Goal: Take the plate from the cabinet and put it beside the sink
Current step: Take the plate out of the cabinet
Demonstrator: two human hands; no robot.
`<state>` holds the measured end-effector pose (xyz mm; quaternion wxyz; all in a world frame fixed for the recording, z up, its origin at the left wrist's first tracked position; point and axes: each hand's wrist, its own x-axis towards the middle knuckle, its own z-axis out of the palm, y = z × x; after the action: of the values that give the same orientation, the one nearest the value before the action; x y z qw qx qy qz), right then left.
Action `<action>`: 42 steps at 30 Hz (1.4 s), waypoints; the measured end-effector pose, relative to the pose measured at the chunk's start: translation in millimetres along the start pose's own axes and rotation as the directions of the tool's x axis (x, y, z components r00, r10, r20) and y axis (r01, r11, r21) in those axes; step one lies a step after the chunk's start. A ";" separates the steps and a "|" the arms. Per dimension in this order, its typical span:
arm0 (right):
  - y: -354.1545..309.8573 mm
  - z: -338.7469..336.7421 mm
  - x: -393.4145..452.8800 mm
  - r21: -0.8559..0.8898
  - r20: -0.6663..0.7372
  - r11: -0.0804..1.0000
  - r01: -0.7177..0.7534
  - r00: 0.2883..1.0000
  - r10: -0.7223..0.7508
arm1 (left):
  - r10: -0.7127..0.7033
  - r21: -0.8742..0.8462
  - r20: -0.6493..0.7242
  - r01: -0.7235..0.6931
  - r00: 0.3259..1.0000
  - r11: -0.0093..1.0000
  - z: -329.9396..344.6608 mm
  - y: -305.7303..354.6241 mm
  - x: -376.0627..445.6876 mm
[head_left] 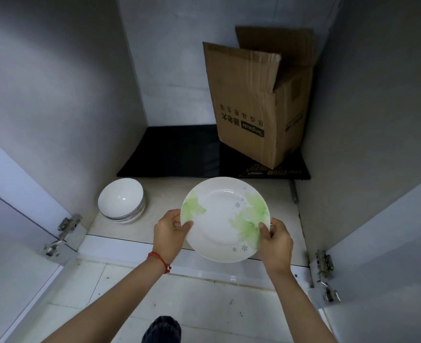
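- Left hand (170,230): grasping the left rim of the plate (225,219), thumb on the upper face, fingers underneath; a red cord bracelet (160,262) at the wrist.
- Right hand (276,241): grasping the right rim of the same plate, thumb on top over the green print.
- Plate: white, round, green leaf pattern with small grey flowers; held tilted between both hands, over the front edge of the cabinet floor (170,194), clear of it.
- Stack of bowls (121,200): white, nested, on the cabinet floor to the left of the plate, apart from it.
- Cardboard box (256,105): open-topped, flaps up, printing upside down, standing at the back right on a black mat (174,152).
- Cabinet doors: both open, hinges (67,226) visible at the left and right edges.
- Tiled floor (204,305): below the cabinet; a dark shoe (162,329) cut off at the bottom edge.
- Undersides of the plate and fingertips beneath it: hidden.
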<state>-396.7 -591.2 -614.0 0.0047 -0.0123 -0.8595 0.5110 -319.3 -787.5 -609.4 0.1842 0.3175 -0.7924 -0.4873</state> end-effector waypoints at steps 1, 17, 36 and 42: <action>-3.7 -2.5 -0.7 0.005 -0.001 1.000 -0.003 1.000 0.003 | -0.003 -0.009 0.005 0.003 1.000 1.000 -2.2 3.9 0.5; -95.8 -68.4 -46.4 -0.012 -0.027 0.993 -0.114 0.993 0.113 | -0.104 0.097 0.178 0.088 0.979 0.991 -74.9 109.0 -27.8; -254.6 -220.2 -170.5 -0.052 0.083 0.965 -0.257 0.962 0.260 | -0.231 0.043 0.177 0.227 0.957 0.973 -200.1 255.4 -168.2; -302.3 -263.0 -205.0 -0.068 0.125 0.955 -0.288 0.947 0.295 | -0.204 0.018 0.149 0.204 0.967 0.979 -245.6 300.1 -205.4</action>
<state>-191.2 -509.9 -221.9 -0.1288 -0.1050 -0.8589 0.4845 -118.7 -711.1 -226.7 0.0724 0.3600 -0.7678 -0.5250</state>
